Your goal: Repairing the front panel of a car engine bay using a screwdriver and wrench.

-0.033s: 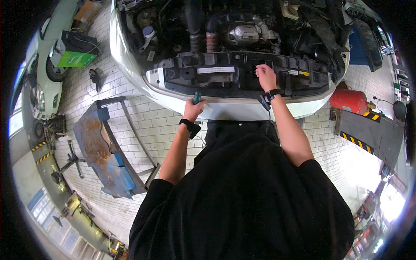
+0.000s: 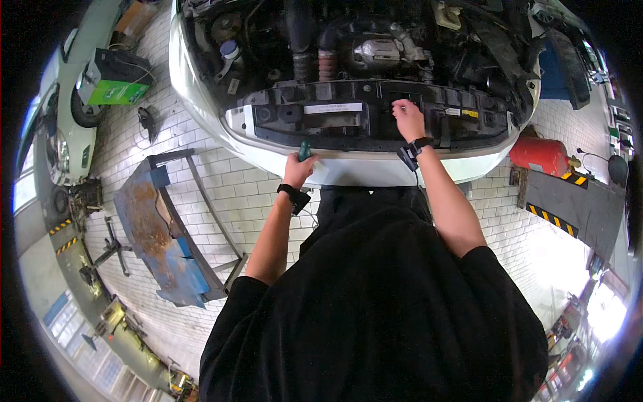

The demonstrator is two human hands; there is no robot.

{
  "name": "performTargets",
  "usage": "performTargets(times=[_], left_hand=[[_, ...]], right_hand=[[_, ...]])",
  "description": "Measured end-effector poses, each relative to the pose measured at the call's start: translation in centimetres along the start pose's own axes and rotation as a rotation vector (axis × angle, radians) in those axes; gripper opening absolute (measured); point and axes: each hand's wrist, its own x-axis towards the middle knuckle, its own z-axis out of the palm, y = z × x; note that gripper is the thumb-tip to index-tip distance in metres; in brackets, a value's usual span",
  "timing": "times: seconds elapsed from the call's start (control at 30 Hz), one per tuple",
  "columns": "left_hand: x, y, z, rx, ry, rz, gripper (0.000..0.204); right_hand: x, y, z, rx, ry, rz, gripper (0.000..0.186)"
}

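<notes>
Wearing a loose black cloth shirt (image 2: 375, 301), I stand close against the smooth white painted bumper (image 2: 362, 171) of a car. At its front edge, my left hand (image 2: 299, 170) is curled around a short, dark green, rounded tool grip (image 2: 305, 150), with the thumb stretched out to the right. The working end of this tool I cannot see.

A little farther, my right hand (image 2: 410, 123) is over the long black moulded plastic panel (image 2: 378, 126), which lies across the front of the engine bay, just behind the bumper. Its fingers are bent and drawn near together; whether they pinch some small piece, or touch the panel, I cannot tell.

For good work here, I judge, the right fingertips should press lightly and straight, because such plastic may crack when it is bent. The green grip is better pointed away from the white paint, which could be scratched.

Behind the panel are a reddish ribbed hose (image 2: 327, 65) and a dull silver metal engine part (image 2: 375, 50).
</notes>
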Motion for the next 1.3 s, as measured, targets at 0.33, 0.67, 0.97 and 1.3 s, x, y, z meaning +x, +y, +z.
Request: performTargets(times=[0.33,0.67,0.97,1.3], left_hand=[[0.2,-0.3,-0.1,0.023,0.004,0.0,0.028],[0.6,-0.7,-0.1,0.07,0.031,-0.001,0.03],[0.3,-0.1,0.0,0.036,-0.001,0.005,0.029],[0.5,-0.5,-0.2,0.067,-0.002,0.014,0.028]], right_hand=[[0.2,1.8,-0.4,0.432,-0.043,0.168,0.021],[-0.4,-1.4,0.4,-0.088,-0.079,-0.095,0.022],[0.4,2.1,-0.7,0.402,0.016,0.185,0.022],[-1.1,-1.7,1.5,-0.076,0.013,-0.048,0.023]])
